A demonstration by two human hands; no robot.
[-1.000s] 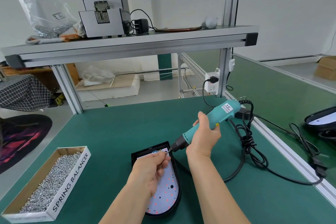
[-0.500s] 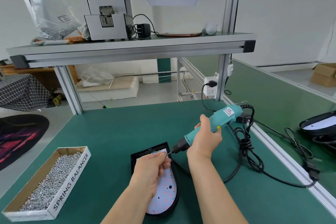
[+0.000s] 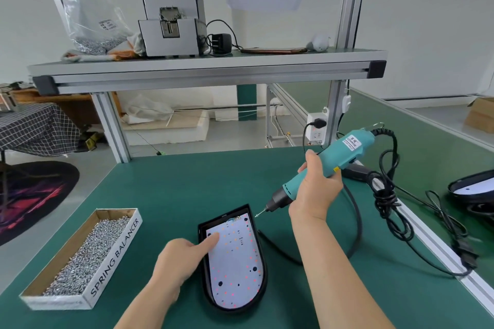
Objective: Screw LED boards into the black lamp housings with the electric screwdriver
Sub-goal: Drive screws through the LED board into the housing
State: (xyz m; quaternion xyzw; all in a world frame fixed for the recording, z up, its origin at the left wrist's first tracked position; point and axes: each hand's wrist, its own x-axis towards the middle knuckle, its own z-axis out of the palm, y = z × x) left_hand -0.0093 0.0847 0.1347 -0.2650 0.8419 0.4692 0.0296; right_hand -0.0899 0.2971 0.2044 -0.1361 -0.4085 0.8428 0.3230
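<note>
Green counter under a metal shelf: black lamp housing lies near the front, LED board seated inside, screw box to its left. Left hand presses one straight forefinger on the board's far left corner; right hand grips the screwdriver, bit just off the housing's far right corner. Risk: slanted bit may skid and scar the board.

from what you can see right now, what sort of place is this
Most likely a lamp assembly workstation: a green-matted bench, a box of loose screws, and an electric screwdriver in the right hand near an LED board in a black housing.
</note>
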